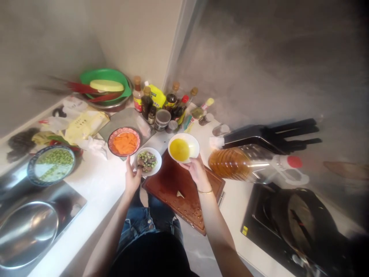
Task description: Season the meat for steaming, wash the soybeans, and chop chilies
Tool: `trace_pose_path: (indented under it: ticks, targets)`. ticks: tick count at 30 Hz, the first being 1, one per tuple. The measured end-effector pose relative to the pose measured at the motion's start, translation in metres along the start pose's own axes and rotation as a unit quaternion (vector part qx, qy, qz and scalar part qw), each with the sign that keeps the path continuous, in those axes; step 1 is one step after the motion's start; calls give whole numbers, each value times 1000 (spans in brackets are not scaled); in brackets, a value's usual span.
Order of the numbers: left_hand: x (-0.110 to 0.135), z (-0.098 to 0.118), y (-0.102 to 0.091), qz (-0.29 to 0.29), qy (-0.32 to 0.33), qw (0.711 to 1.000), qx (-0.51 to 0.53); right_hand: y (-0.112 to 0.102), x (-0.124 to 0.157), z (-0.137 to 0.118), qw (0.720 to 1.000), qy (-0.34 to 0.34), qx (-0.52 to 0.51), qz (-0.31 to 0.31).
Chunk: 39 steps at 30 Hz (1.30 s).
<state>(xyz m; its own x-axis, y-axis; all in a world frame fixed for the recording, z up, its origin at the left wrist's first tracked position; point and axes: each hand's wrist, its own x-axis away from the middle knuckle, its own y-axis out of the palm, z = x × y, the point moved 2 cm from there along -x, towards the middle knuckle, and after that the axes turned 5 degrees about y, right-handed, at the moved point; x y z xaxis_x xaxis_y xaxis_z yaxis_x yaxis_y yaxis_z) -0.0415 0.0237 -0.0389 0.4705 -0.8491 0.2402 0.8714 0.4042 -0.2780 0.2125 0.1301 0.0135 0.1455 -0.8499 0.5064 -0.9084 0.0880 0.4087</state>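
Across the white table (92, 175), one brown cutting board (161, 188) is laid out; past it, one plate of carrot (110, 144) is set. Two bowls: at the board's far end, a bowl of yellow liquid (194, 146) is clamped in the right hand's grip (196, 170), and spillage could be caused by any tilt! Beside it, a smaller bowl of green-and-brown pieces (158, 156) is met by the left hand's thumb (139, 173); whether that grip is closed cannot be told.
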Motion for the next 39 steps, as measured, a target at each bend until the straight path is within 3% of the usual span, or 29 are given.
trace_pose_path:
  ticks: [3,7,16,26,29,34,39]
  targets:
    - [1,11,2,4,-33,999,6,19,17,6,1000,-4,20,-16]
    - [3,17,1,0,-15,1000,25,37,28,16,998,-23,49,-16]
    - [4,18,-9,-1,-10,997,73,56,27,32,989,-51,140,-18]
    - [1,7,-21,5,13,998,60,76,23,34,961,-157,221,-50]
    - [2,7,-24,10,14,999,51,80,24,34,968,-133,207,-49]
    - [3,13,-29,8,4,997,72,88,27,35,991,-13,119,-63]
    - [4,16,-34,25,18,996,89,94,27,35,994,42,47,-90]
